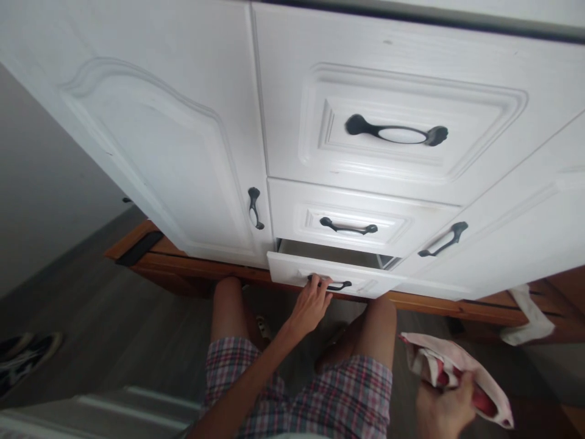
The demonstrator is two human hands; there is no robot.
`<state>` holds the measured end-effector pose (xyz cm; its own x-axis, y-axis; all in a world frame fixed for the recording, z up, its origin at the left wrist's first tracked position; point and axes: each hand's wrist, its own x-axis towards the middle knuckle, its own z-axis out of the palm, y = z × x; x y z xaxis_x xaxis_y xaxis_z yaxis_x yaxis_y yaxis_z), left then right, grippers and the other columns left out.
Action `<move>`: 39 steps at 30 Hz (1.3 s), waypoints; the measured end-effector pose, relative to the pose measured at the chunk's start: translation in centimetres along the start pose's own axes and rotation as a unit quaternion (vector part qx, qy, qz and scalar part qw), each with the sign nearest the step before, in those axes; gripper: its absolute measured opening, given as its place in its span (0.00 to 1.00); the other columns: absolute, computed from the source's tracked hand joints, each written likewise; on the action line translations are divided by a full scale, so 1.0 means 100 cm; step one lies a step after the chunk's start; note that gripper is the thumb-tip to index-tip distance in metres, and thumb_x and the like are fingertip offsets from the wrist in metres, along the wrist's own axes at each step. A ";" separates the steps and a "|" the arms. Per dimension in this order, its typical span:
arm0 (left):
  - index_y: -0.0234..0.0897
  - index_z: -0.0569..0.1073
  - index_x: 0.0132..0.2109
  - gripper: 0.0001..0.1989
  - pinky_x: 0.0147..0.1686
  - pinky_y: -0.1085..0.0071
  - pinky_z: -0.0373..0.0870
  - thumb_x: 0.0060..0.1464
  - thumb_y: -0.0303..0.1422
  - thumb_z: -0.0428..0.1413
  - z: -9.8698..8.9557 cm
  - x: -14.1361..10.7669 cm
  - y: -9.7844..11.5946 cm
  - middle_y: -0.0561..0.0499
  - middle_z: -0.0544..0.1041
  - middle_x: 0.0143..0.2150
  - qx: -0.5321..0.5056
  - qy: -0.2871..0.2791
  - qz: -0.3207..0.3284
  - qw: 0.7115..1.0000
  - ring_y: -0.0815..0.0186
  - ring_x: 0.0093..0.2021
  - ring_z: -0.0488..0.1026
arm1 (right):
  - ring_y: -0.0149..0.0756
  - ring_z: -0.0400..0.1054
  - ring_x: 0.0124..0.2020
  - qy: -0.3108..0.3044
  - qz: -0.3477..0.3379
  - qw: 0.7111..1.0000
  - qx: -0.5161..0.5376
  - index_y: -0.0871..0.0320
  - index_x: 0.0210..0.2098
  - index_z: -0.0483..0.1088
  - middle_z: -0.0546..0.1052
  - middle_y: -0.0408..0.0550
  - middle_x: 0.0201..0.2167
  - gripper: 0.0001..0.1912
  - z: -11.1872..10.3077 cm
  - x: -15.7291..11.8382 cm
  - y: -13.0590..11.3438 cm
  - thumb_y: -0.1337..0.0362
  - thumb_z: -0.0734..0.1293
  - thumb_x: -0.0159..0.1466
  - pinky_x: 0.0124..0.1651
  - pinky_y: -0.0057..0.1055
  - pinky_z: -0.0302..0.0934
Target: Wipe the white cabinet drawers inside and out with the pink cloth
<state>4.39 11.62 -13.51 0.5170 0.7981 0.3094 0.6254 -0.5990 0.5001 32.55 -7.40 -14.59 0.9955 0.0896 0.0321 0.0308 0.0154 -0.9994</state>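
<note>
My left hand (312, 305) has its fingers hooked over the dark handle (339, 285) of the bottom drawer (287, 268), which stands partly pulled out of the white cabinet (183, 152). Only a strip of the drawer's inside shows, with a greyish edge at its right end. At the lower right, my right hand (445, 405) grips a bunched white and red cloth (484, 390), away from the cabinet front; hand and cloth are somewhat blurred.
Two closed drawers sit above, flanked by cabinet doors with dark handles. A brown wooden base (183, 268) runs underneath, with a white cloth (530, 317) hanging at its right. Dark shoes (27, 360) lie on the floor at the left. My knees are close to the base.
</note>
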 end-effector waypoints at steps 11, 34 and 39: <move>0.41 0.63 0.66 0.21 0.56 0.53 0.79 0.70 0.30 0.55 0.000 0.038 -0.018 0.41 0.66 0.60 -0.014 -0.011 0.016 1.000 0.51 0.57 0.75 | 0.62 0.77 0.59 -0.041 -0.073 0.988 -0.132 0.66 0.61 0.73 0.81 0.65 0.54 0.41 0.098 -0.039 -0.013 0.40 0.71 0.62 0.54 0.50 0.79; 0.45 0.63 0.73 0.24 0.63 0.53 0.78 0.73 0.30 0.49 -0.023 -0.019 -0.044 0.38 0.59 0.74 -0.050 0.021 0.053 0.997 0.54 0.67 0.74 | 0.68 0.63 0.69 -0.092 -0.116 0.949 -0.280 0.70 0.72 0.55 0.67 0.78 0.65 0.34 0.231 -0.088 -0.058 0.58 0.56 0.72 0.69 0.56 0.60; 0.44 0.68 0.68 0.19 0.57 0.56 0.82 0.75 0.31 0.47 -0.014 -0.087 -0.082 0.40 0.60 0.72 -0.041 0.073 -0.065 0.994 0.59 0.60 0.76 | 0.69 0.55 0.74 -0.139 -0.193 0.947 -0.217 0.76 0.77 0.41 0.58 0.82 0.70 0.40 0.256 -0.149 -0.083 0.58 0.54 0.74 0.71 0.59 0.55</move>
<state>-6.01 9.63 -19.20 0.3402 0.8732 0.3489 0.6293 -0.4871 0.6056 15.15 16.65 -6.47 0.8427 0.4198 0.3371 0.4810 -0.3058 -0.8217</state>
